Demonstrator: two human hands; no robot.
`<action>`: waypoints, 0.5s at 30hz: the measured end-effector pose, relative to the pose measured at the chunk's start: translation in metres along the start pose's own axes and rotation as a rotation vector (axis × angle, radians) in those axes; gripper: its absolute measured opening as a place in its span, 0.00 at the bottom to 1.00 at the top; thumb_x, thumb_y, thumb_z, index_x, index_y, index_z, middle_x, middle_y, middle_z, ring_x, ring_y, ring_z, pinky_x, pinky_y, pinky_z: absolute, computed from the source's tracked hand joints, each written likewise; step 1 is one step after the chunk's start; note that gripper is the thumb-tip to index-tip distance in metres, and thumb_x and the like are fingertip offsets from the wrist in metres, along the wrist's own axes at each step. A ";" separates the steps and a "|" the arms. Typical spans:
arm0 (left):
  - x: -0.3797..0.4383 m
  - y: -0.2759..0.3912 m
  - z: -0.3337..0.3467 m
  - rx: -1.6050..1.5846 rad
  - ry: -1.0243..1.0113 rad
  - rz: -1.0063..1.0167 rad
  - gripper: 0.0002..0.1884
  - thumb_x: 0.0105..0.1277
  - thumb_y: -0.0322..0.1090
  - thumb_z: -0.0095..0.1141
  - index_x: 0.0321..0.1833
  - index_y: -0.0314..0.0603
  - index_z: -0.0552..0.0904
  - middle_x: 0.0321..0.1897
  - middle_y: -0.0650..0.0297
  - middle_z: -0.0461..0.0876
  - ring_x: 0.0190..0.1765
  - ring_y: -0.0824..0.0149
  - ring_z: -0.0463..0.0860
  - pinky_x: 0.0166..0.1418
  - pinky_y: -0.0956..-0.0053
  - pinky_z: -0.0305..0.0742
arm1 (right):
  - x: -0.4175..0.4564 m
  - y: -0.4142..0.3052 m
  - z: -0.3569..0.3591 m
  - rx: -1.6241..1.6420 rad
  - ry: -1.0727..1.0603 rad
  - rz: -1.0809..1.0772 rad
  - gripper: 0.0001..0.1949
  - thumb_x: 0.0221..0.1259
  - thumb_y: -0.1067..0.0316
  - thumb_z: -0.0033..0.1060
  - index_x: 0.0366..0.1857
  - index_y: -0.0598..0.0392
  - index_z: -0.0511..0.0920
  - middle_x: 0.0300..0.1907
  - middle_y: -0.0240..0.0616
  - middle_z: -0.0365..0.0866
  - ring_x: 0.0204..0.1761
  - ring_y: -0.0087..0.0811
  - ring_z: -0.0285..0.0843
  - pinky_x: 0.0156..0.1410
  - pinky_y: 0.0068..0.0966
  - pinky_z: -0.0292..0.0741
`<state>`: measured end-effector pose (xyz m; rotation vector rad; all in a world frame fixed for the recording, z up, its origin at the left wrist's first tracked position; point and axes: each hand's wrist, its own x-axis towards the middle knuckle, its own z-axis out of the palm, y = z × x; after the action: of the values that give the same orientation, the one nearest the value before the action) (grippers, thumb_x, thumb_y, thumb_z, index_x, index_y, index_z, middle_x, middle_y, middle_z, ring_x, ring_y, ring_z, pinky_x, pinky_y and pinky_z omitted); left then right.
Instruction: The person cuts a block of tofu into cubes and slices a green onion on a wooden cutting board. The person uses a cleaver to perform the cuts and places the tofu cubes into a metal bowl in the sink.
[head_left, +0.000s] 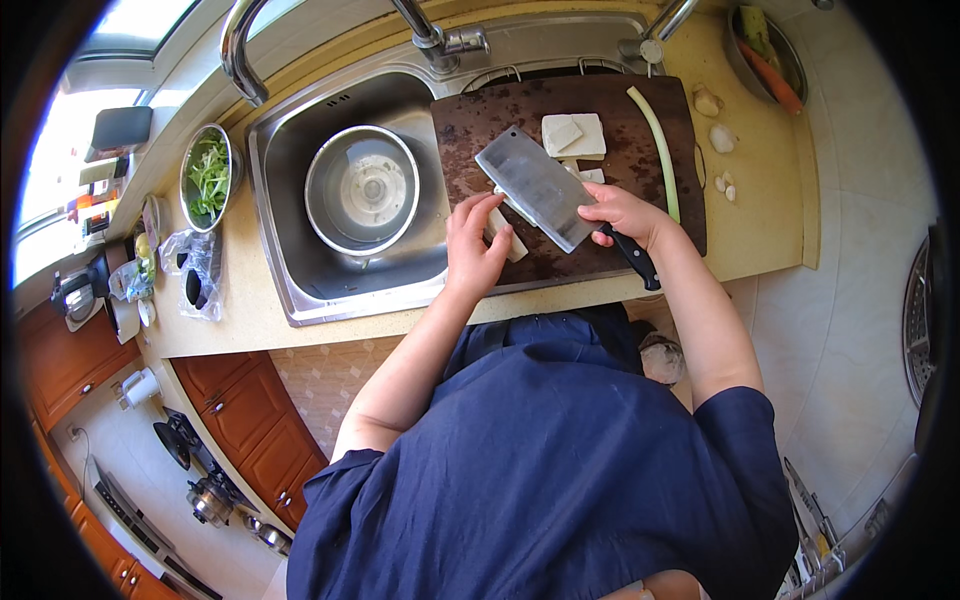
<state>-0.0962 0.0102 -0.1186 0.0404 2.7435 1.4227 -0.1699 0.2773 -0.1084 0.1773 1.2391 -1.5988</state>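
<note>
My right hand (626, 214) grips a cleaver (536, 187) by its black handle, with the broad blade slanting up and left over a dark wooden cutting board (480, 124). My left hand (476, 240) has its thumb and fingers around a white tofu piece (516, 244) at the board's left front, partly hidden by the hand. A thin white slice shows along the blade's lower left edge. Behind the blade lies a larger tofu block (589, 142) with a small flat piece on top. More white pieces (592, 175) are partly covered by the cleaver.
A pale green stalk (656, 142) lies along the board's right side. Left of the board, a metal basin (311, 176) holding water stands in the sink (289, 259). A bowl of chopped greens (208, 176), garlic cloves (726, 184) and a vegetable bowl (801, 67) are on the counter.
</note>
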 end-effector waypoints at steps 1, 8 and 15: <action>0.000 0.002 0.000 0.016 -0.004 -0.027 0.23 0.62 0.33 0.64 0.62 0.44 0.81 0.63 0.52 0.76 0.65 0.48 0.72 0.71 0.57 0.67 | -0.001 -0.001 0.000 -0.009 0.001 -0.006 0.21 0.75 0.68 0.51 0.69 0.53 0.69 0.42 0.29 0.80 0.23 0.15 0.68 0.29 0.14 0.70; 0.000 0.001 -0.001 0.050 0.006 -0.053 0.25 0.61 0.35 0.66 0.63 0.42 0.81 0.61 0.50 0.74 0.64 0.47 0.70 0.71 0.56 0.67 | -0.008 -0.003 0.008 0.041 0.008 -0.021 0.28 0.73 0.71 0.51 0.76 0.53 0.63 0.42 0.29 0.81 0.24 0.15 0.68 0.28 0.14 0.69; -0.025 -0.003 0.009 -0.253 0.170 -0.320 0.21 0.67 0.34 0.70 0.57 0.35 0.75 0.51 0.61 0.75 0.48 0.67 0.81 0.55 0.71 0.78 | -0.051 0.010 0.083 -0.636 0.450 -0.305 0.18 0.64 0.75 0.51 0.59 0.61 0.68 0.46 0.54 0.79 0.35 0.48 0.84 0.44 0.42 0.81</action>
<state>-0.0708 0.0144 -0.1250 -0.5257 2.5132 1.7239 -0.1033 0.2463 -0.0445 -0.0687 2.1490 -1.3673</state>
